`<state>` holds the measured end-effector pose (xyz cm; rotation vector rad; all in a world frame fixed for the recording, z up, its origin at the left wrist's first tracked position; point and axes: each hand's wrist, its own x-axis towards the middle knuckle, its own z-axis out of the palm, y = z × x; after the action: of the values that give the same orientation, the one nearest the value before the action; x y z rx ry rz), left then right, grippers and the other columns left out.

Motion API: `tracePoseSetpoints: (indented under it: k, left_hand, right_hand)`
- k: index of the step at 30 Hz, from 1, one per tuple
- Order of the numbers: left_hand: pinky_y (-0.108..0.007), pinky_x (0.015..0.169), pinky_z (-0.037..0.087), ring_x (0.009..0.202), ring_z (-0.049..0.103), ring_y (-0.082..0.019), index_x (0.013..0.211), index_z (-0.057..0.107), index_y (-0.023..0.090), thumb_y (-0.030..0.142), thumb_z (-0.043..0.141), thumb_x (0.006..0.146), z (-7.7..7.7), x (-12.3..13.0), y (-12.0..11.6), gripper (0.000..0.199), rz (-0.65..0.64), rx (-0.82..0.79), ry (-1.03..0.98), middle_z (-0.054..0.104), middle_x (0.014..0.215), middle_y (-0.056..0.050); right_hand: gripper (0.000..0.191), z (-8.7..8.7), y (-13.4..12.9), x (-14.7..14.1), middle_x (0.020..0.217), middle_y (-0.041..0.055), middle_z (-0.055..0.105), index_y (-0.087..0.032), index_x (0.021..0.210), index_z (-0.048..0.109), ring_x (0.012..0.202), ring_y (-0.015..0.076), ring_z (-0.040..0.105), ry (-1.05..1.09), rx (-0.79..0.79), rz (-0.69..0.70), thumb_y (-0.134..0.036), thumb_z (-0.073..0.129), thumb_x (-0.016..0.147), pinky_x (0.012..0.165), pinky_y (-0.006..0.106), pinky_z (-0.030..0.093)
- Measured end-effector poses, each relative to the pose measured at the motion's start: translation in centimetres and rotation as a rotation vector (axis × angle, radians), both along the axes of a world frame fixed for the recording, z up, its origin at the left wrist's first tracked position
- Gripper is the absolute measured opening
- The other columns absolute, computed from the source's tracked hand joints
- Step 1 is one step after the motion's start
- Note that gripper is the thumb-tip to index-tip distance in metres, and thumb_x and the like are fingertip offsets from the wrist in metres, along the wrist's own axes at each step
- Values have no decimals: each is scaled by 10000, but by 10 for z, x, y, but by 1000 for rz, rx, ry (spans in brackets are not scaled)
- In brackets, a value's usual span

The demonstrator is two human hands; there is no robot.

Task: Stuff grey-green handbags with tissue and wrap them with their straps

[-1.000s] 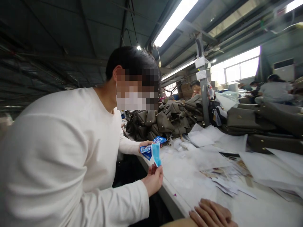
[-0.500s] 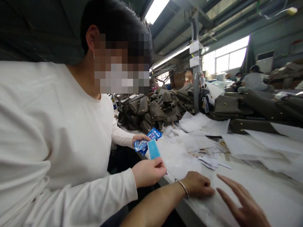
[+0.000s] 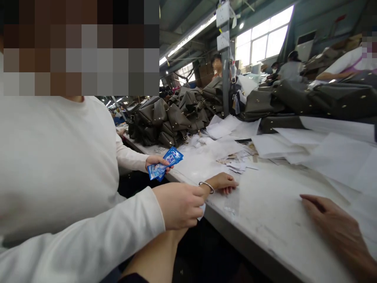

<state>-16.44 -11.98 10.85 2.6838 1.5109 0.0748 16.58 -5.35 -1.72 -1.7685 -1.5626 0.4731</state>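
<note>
My left hand [image 3: 224, 182], with a silver bangle [image 3: 206, 187] on its wrist, rests near the table's edge with its fingers curled; what lies inside them, if anything, is hidden. Clear plastic film [image 3: 231, 204] lies just below it. A co-worker's hand [image 3: 179, 204] presses at my left forearm [image 3: 159, 251], and a pale corner of a patch [image 3: 202, 212] shows under those fingers. In the co-worker's other hand [image 3: 156, 160] are blue printed sachets [image 3: 172, 156]. On the right, my right hand [image 3: 330, 216] hovers or lies over the table, fingers stretched out, holding nothing.
The white table [image 3: 273, 212] carries paper sheets [image 3: 338, 157] and paper scraps [image 3: 240, 163]. Dark bags [image 3: 176, 114] are heaped behind, beside a metal post [image 3: 226, 70]. A co-worker in a white top [image 3: 59, 157] sits close on the left. Other people are farther back.
The co-worker's near hand has brought the blue patch onto my left forearm, where it is mostly covered. My right hand has moved away from my left. The view has shifted.
</note>
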Motion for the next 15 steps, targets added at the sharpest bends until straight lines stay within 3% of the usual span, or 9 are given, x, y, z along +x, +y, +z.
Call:
tracePoseSetpoints:
  k: [3, 5, 9, 15]
  left_hand:
    - [-211, 547, 516, 541, 587, -73, 855, 604, 125, 303, 515, 987, -42, 26, 66, 239, 109, -327, -183, 621, 686, 33]
    - [-187, 510, 491, 505, 587, -75, 786, 567, 126, 271, 480, 990, -63, 27, 88, 265, 189, -467, -302, 603, 630, 27]
    - [-168, 481, 424, 434, 540, -55, 723, 512, 155, 282, 437, 957, -86, 17, 93, 276, 309, -620, -513, 549, 560, 43]
    - [-167, 448, 427, 408, 540, -72, 717, 518, 158, 286, 513, 919, -93, 12, 96, 239, 385, -712, -639, 547, 532, 56]
  right_hand:
    - [555, 7, -3, -1, 989, 101, 726, -235, 922, 718, 851, 363, 653, 48, -52, -46, -599, 434, 614, 799, 473, 476]
    - [559, 7, -3, 2, 953, 98, 730, -240, 908, 724, 807, 361, 649, 72, -72, -69, -604, 447, 587, 765, 475, 473]
    - [475, 9, -7, 4, 927, 109, 731, -246, 888, 723, 766, 335, 649, 75, -46, -49, -571, 489, 633, 695, 443, 463]
    - [389, 10, -8, 5, 910, 115, 727, -252, 908, 729, 705, 296, 640, 77, -19, -9, -507, 531, 691, 642, 408, 443]
